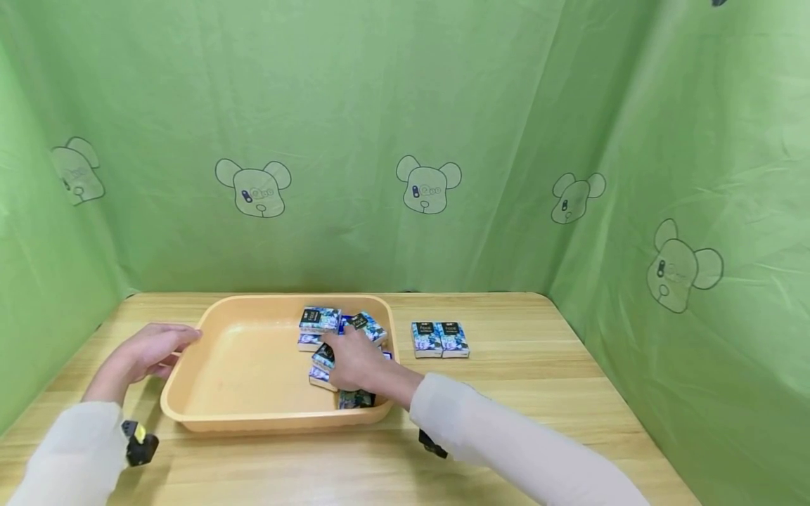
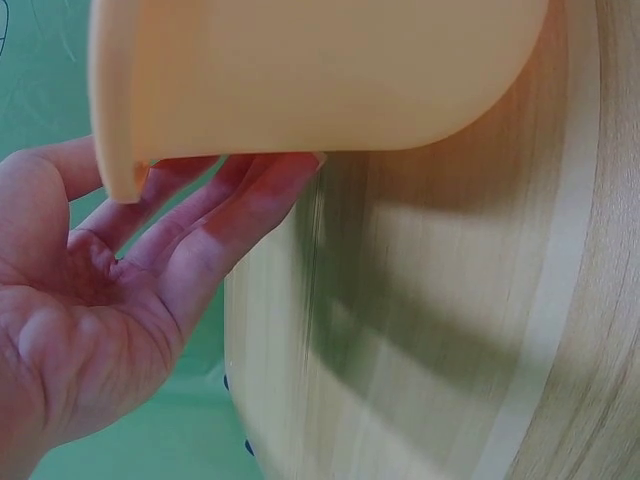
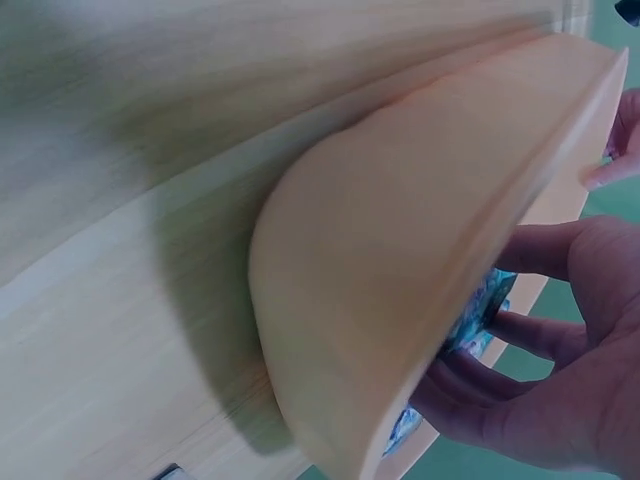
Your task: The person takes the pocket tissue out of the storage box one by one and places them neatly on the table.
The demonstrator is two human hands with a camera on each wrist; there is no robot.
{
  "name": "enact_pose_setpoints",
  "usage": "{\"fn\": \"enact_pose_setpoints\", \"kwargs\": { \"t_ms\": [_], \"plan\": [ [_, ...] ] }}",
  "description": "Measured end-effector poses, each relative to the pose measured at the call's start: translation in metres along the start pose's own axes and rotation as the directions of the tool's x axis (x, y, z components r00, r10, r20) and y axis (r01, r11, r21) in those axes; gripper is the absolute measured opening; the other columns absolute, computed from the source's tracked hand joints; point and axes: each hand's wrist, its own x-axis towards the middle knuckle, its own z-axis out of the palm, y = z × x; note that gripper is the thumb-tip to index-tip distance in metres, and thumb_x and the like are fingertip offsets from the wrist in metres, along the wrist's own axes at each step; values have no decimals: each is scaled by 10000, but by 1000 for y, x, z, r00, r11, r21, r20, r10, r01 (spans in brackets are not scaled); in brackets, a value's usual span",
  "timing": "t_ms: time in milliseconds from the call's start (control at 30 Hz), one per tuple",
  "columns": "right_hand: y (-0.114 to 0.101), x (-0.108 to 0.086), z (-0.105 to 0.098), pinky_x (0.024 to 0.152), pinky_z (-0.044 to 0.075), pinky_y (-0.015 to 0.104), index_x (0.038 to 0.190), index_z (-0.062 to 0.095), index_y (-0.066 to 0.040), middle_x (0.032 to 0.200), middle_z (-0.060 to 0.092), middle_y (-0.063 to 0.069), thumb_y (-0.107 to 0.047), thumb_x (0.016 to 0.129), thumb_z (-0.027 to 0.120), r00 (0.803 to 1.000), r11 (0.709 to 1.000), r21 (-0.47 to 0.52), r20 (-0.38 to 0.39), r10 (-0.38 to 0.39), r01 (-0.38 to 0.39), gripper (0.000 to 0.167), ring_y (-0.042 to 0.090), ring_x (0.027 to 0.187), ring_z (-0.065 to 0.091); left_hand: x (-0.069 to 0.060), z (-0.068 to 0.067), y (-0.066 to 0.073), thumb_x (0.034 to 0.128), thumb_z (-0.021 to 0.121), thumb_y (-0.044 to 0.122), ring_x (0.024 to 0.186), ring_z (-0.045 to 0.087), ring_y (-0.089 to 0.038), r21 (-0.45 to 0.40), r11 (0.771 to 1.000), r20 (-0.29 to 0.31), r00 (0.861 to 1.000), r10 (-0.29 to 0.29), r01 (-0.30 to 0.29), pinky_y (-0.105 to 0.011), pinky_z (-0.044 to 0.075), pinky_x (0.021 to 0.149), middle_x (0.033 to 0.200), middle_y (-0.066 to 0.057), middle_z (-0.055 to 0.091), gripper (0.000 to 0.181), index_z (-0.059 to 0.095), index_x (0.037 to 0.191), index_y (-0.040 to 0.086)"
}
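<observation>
An orange tray (image 1: 253,422) holds several small blue floral boxes (image 1: 320,318) at its right end, some stacked. My right hand (image 1: 363,362) reaches over the tray's right side and grips a dark-topped box (image 1: 323,357). In the right wrist view the fingers of my right hand (image 3: 540,350) lie around a box (image 3: 480,310) behind the tray wall (image 3: 370,240). At the left rim, my left hand (image 1: 155,348) holds the tray. The left wrist view shows the fingers of that hand (image 2: 130,260) against the outer wall (image 2: 330,90), its thumb partly behind the rim.
Two more floral boxes (image 1: 441,339) stand side by side on the wooden table (image 1: 525,393), right of the tray. A green curtain (image 1: 354,91) with bear drawings surrounds the table at the back and sides. Dark devices (image 1: 140,448) sit at both wrists.
</observation>
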Motion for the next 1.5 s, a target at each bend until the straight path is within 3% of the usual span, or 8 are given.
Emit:
{"fn": "enact_pose_setpoints", "kwargs": {
  "t_ms": [167, 267, 400, 500, 700, 967, 1233, 1500],
  "plan": [
    [0, 2, -4, 1081, 503, 531, 1494, 506, -215, 1521, 495, 168, -141, 828, 746, 999, 999, 4, 21, 32, -32, 712, 357, 1411, 463, 0, 0, 1, 1082, 421, 358, 880, 691, -121, -2, 1000, 2, 1000, 1, -1, -348, 638, 757, 1439, -394, 434, 692, 238, 1529, -138],
    [0, 1, -4, 1054, 531, 496, 1501, 498, -213, 1492, 533, 147, -132, 827, 746, 999, 999, 22, 28, 31, -32, 723, 331, 1360, 513, -1, 0, 1, 1082, 421, 361, 877, 691, -121, 3, 1000, 2, 1000, 1, -1, -345, 637, 750, 1433, -393, 440, 693, 242, 1527, -139],
    [1, 0, -4, 835, 600, 320, 1506, 491, -187, 1385, 626, 121, -93, 810, 742, 999, 998, 52, 30, 16, -18, 746, 227, 1029, 643, -1, 1, 2, 1083, 422, 352, 883, 690, -123, 0, 1000, 6, 1000, -1, 1, -348, 637, 763, 1441, -401, 422, 692, 231, 1526, -145],
    [2, -1, -4, 655, 550, 234, 1503, 495, -175, 1292, 672, 119, -79, 793, 736, 1000, 998, 69, 26, 8, -10, 756, 161, 775, 612, -1, 1, 2, 1083, 423, 347, 883, 690, -125, 0, 1000, 8, 1000, -2, 2, -347, 636, 762, 1443, -408, 412, 692, 224, 1524, -148],
    [6, -1, -5, 527, 520, 234, 1500, 494, -156, 1008, 685, 106, -98, 780, 735, 999, 992, 119, 29, 28, -31, 761, 142, 578, 584, -1, 1, 2, 1083, 426, 353, 876, 690, -120, 10, 1000, 4, 1000, -4, 4, -335, 634, 741, 1436, -404, 421, 693, 228, 1525, -143],
    [12, -1, -13, 678, 540, 236, 1434, 564, -124, 1261, 685, 107, -251, 814, 774, 1000, 998, 67, -25, 7, -5, 666, 150, 825, 608, 0, 1, 2, 1083, 424, 344, 887, 697, -133, 7, 1000, 9, 1000, 0, 0, -352, 638, 758, 1446, -404, 415, 688, 229, 1520, -151],
    [16, -4, -26, 658, 533, 260, 1439, 542, -89, 1260, 679, 120, -274, 830, 763, 999, 995, 98, -39, 1, 2, 674, 165, 808, 618, 0, 0, -1, 1083, 430, 354, 894, 697, -132, -4, 1000, 8, 1000, 0, 0, -359, 638, 763, 1448, -391, 431, 697, 227, 1519, -151],
    [25, -4, -41, 1003, 563, 386, 1446, 551, -135, 1362, 644, 105, -303, 833, 783, 995, 994, 110, -95, 18, -7, 677, 252, 1160, 644, 0, 0, 1, 1083, 428, 364, 890, 694, -126, 7, 1000, 7, 1000, -1, 1, -348, 636, 749, 1446, -396, 425, 699, 232, 1526, -141]
  ]
}}
